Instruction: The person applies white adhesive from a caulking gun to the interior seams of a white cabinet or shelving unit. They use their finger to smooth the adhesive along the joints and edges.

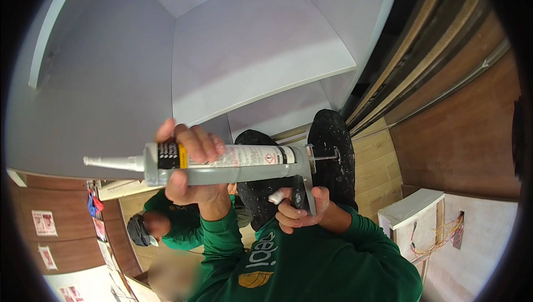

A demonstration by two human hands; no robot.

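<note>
I hold a caulking gun (305, 182) level in front of my chest, loaded with a grey and white sealant cartridge (233, 164). Its white nozzle (111, 162) points to the left. My left hand (194, 188) wraps around the front part of the cartridge, thumb and fingers over the label. My right hand (297, 213) grips the gun's metal handle and trigger at the back end, where the plunger rod (327, 157) sticks out. Both sleeves are green.
A white cabinet interior with a white shelf (261, 74) fills the upper view. My knees in dark speckled trousers (333, 146) are over a wooden floor (377, 163). Another person in green (166, 230) crouches lower left. A white box with loose wires (416, 213) stands at right.
</note>
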